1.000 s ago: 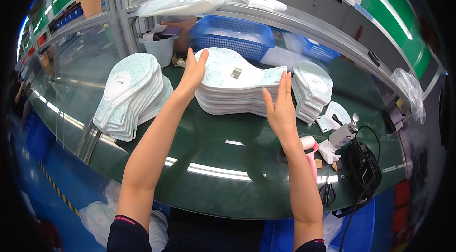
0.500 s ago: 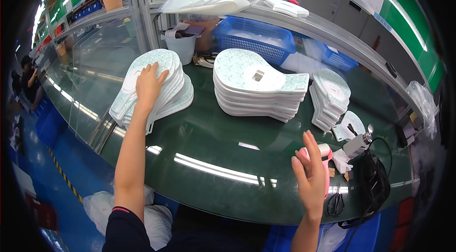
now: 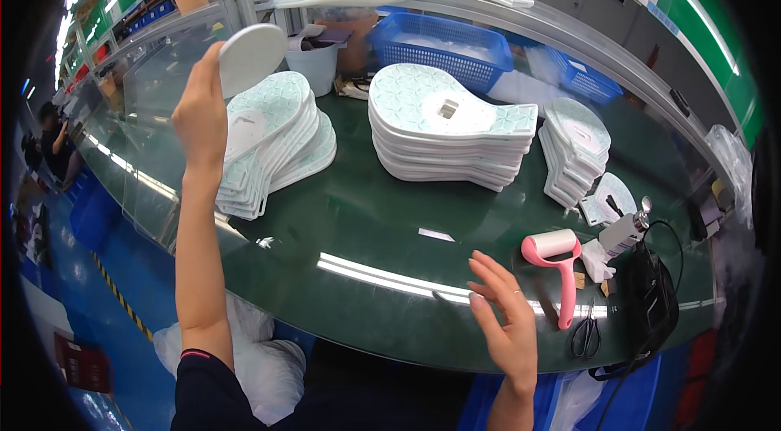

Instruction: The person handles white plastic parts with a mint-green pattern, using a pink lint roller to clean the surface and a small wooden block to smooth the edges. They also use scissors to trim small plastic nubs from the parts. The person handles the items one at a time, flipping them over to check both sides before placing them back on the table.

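Note:
My left hand [image 3: 202, 114] is closed on the edge of a white paddle-shaped panel [image 3: 254, 58], raised and tilted at the far left. Just below it is the left stack of panels [image 3: 277, 110], their tops patterned pale green on white, fanned out unevenly. Over the near part of the table my right hand [image 3: 506, 321] hovers with fingers spread and nothing in it. A pink-handled lint roller [image 3: 567, 289] lies to its right. A taller stack of patterned panels [image 3: 419, 102] stands at the middle, each with a small rectangular slot.
Smaller panels form a stack [image 3: 576, 138] at the right. Near it are a pump bottle [image 3: 622, 234], scissors [image 3: 586, 339] and a black bag [image 3: 651, 301]. Behind stand a blue basket [image 3: 443, 57] and a white bucket [image 3: 313, 69]; a metal-framed shelf [image 3: 561, 32] crosses above.
My left hand has lifted a panel off the left stack and tilted it up. My right hand has moved left, away from the lint roller.

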Demonstrator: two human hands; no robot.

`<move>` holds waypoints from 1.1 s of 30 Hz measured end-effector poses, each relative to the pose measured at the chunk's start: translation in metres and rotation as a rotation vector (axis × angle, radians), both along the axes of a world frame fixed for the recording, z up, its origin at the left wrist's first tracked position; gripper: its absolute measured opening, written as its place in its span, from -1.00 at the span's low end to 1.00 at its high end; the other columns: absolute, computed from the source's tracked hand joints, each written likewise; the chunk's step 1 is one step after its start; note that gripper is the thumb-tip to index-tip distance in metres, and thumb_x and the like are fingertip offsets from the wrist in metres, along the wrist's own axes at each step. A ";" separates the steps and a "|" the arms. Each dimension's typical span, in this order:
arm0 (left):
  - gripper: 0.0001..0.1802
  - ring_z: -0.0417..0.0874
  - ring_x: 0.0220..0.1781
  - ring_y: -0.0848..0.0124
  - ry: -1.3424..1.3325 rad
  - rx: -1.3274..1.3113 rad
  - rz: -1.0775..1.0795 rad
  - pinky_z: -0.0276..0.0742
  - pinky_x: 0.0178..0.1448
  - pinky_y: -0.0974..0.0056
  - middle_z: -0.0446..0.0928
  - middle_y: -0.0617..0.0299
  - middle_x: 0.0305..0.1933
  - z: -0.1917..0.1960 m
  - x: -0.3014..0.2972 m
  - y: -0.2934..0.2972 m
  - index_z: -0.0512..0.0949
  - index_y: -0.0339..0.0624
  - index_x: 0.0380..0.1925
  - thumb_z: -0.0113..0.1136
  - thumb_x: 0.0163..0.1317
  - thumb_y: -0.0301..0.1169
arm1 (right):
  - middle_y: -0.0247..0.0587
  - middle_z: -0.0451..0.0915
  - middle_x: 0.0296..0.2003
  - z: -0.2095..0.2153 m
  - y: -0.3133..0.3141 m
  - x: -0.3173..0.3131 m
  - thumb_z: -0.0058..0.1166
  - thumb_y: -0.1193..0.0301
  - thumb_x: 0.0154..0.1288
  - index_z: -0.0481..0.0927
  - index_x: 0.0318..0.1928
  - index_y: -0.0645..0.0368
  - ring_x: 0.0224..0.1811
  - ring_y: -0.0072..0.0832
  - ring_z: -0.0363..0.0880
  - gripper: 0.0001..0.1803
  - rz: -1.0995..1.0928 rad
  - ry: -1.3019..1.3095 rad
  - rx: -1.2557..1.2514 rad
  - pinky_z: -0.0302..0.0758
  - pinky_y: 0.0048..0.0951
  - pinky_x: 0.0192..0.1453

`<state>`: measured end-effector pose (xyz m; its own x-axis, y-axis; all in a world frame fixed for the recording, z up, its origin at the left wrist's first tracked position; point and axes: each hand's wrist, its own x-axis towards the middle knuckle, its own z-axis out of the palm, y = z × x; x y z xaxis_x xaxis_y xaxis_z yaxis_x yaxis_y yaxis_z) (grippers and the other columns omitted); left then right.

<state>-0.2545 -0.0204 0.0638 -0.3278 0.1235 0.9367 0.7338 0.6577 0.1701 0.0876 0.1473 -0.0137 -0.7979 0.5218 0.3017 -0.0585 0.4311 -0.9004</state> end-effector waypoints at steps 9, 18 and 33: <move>-0.69 0.56 -0.24 0.42 -0.576 -0.150 -0.848 0.51 -0.24 0.39 0.52 0.08 -0.10 -0.021 0.164 0.033 0.43 -0.29 -0.06 -0.07 0.17 -0.64 | 0.12 0.00 0.25 -0.016 -0.035 -0.016 -0.14 0.48 0.26 -0.25 0.32 0.15 0.25 -0.11 0.15 -0.27 0.397 0.371 -0.894 0.18 -0.18 0.25; -0.50 0.49 0.02 0.11 -0.532 -0.421 -1.165 0.36 0.12 0.19 0.44 -0.02 0.00 -0.044 0.213 0.031 0.39 -0.32 -0.02 0.21 -0.03 -0.51 | 0.11 0.25 0.09 -0.017 -0.034 0.017 -0.28 -0.06 0.21 -0.07 0.25 0.24 0.06 -0.10 0.32 -0.22 0.042 0.549 -1.031 0.17 0.08 0.20; -0.43 0.58 -0.13 0.33 -1.348 0.222 -1.467 0.52 -0.04 0.33 0.51 -0.03 -0.16 -0.068 0.222 0.018 0.21 -0.42 0.08 0.12 0.02 -0.71 | -0.04 0.14 0.21 -0.017 -0.022 0.041 -0.40 -0.01 0.30 -0.02 0.28 0.15 0.10 -0.22 0.28 -0.32 -0.233 0.917 -1.018 0.30 -0.17 0.15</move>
<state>-0.0326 -0.0020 -0.0037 -0.4784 0.8402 0.2552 -0.0522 -0.3173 0.9469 0.1281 0.1249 -0.0307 -0.3892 0.9181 0.0754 -0.8113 -0.3028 -0.5001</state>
